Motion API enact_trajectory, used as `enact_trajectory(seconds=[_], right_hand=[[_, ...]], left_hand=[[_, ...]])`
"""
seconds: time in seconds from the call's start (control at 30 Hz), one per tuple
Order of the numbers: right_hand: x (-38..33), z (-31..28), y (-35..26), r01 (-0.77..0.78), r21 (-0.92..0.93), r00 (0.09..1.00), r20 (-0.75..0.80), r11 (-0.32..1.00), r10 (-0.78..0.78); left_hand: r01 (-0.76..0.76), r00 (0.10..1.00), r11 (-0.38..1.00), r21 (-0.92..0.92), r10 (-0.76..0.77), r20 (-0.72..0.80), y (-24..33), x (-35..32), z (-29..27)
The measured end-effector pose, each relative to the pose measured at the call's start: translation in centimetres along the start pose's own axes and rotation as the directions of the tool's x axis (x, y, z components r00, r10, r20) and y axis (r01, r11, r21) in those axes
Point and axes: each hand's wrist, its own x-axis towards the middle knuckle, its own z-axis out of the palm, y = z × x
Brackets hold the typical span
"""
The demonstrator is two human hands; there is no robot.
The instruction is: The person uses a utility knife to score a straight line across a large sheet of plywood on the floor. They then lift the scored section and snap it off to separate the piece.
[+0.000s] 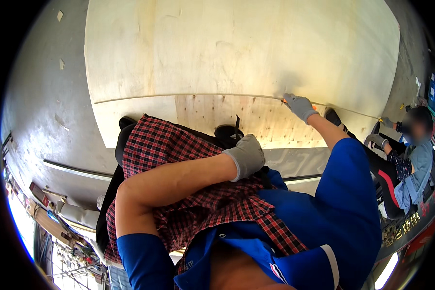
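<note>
My right hand (pixel 300 107), in a grey glove, is closed round an orange tool at the edge of a large pale plywood sheet (pixel 237 48). Orange shows on both sides of the glove, but its kind is hidden. This sheet lies over another wooden board (pixel 217 113) with darker knots, which shows along the near side. My left hand (pixel 249 157), also gloved in grey, is held in a fist before my red checked apron (pixel 164 145). A thin dark strip (pixel 237 126) stands close beside that fist; I cannot tell whether the hand holds it.
At the right a co-worker (pixel 415 145) crouches, one gloved hand (pixel 386 122) at the sheet's corner by a small yellow thing. My black shoe (pixel 224 133) rests at the near board. A long metal strip (pixel 77 170) lies on the grey floor. Assorted goods (pixel 58 222) stand lower left.
</note>
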Motion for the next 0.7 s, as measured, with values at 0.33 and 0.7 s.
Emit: enact_trajectory(seconds=[0.33, 0.7], right_hand=[[0.6, -3.8, -3.2, 0.013, 0.046, 0.997, 0.075, 0.999, -0.017], [1.5, -4.3, -3.4, -0.005, 0.128, 0.999, 0.036, 0.992, 0.0]], left_hand=[[0.07, 0.995, 0.996, 0.047, -0.073, 0.07, 0.1, 0.2, -0.9], [0.201, 0.98, 0.974, 0.101, -0.199, -0.031, -1.0, 0.6, -0.5]])
